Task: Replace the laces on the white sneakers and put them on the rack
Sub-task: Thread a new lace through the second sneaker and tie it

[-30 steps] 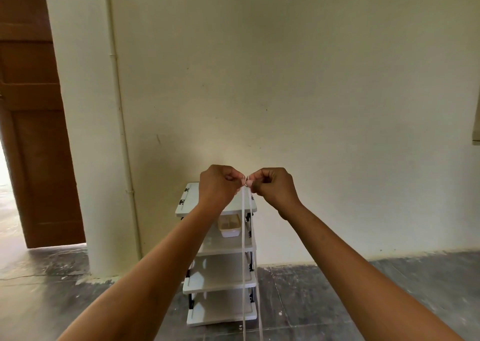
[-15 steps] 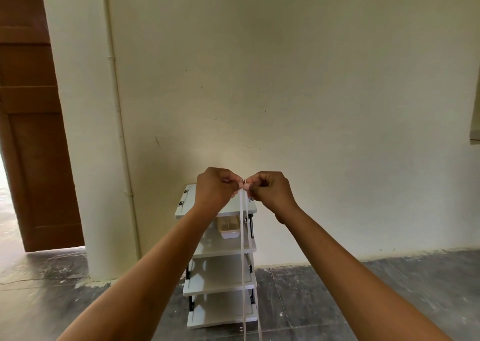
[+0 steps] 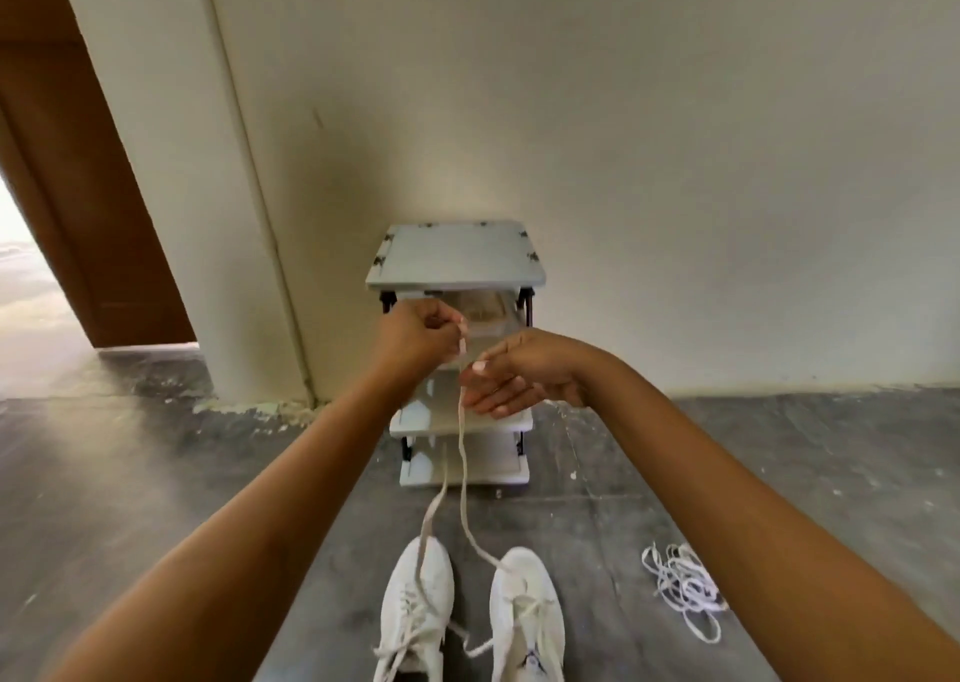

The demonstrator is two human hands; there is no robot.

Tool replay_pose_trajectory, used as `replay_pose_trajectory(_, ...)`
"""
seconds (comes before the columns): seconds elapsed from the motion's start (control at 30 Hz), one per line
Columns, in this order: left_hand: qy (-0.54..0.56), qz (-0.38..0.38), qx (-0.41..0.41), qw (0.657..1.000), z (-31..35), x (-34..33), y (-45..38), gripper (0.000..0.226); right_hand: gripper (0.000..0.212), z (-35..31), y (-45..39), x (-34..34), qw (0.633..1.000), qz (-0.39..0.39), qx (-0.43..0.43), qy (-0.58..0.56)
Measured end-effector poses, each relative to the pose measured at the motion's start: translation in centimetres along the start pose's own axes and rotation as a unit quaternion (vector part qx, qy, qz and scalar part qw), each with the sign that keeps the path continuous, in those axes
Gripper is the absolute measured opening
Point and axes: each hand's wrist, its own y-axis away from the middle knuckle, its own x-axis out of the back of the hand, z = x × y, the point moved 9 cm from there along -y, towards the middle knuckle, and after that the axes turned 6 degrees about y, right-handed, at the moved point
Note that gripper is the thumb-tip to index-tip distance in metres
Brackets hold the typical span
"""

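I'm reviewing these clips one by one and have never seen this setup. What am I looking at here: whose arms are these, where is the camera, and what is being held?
There is no machine here: a person wears a wide-angle camera on the head, looking forward and down, so the two bare arms are their own. The left hand pinches a pale lace high up, fingers curled. The right hand is beside it with its fingers nearly straight; whether it grips the lace I cannot tell. The lace hangs in two strands down to the two white sneakers, standing side by side on the grey floor. A loose bundle of white laces lies on the floor to their right. The white rack stands against the wall.
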Motion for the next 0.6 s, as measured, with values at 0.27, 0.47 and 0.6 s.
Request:
replay_pose_trajectory(0.27, 0.008, -0.071, 0.125, 0.990, -13.0, -6.5, 0.6, 0.011, 0.027, 14.9, -5.6, 0.4, 0.987, 0.046, -0.152, 0.034)
replay_pose_trajectory(0.47, -0.017, -0.172, 0.202, 0.964, -24.4, -13.6, 4.1, 0.013, 0.016, 27.2, -8.4, -1.4, 0.971, 0.032, -0.235, 0.042)
replay_pose_trajectory(0.6, -0.037, -0.206, 0.250, 0.945, -28.9, -15.8, 6.7, 0.014, 0.017, 33.1, -8.0, -3.4, 0.959, 0.007, -0.271, 0.084)
